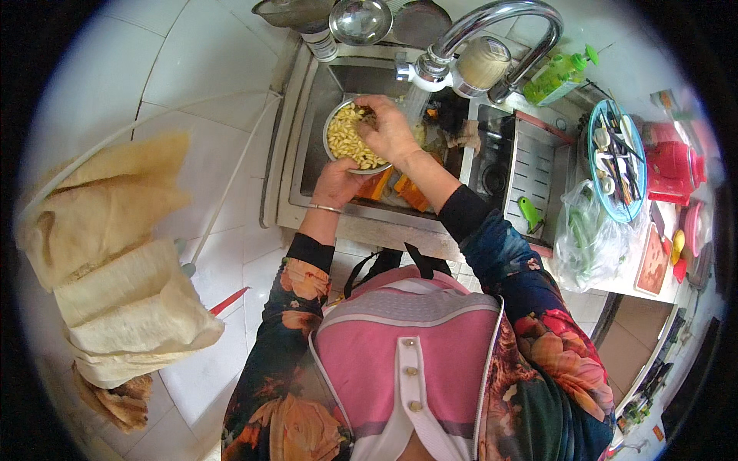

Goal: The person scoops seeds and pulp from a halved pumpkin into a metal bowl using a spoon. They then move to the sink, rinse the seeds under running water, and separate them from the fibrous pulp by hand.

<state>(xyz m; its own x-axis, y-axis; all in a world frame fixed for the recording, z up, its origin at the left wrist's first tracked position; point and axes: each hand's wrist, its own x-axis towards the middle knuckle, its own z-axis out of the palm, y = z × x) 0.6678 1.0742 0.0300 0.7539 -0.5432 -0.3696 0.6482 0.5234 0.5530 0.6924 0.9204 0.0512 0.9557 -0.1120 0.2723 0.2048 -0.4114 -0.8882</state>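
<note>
My left hand [339, 183] grips the near rim of a round metal bowl [327, 144] held over the sink. Pale yellow beans or kernels [349, 137] fill much of the bowl. My right hand [390, 129] reaches over its right side with fingers curled down at the contents. Whether those fingers hold anything is hidden. Just right of the bowl, water [416, 104] runs from the chrome faucet [501, 8]. Below the bowl, orange pumpkin pieces [410, 193] with cut faces lie in the metal sink [311, 167].
Right of the basin is a drain tray [533, 173] holding a green peeler [529, 214]. A blue basket [596, 173] of utensils and a plastic bag of greens [588, 242] stand farther right. A green pump bottle [556, 78] is behind. Cloths [132, 322] hang on the left.
</note>
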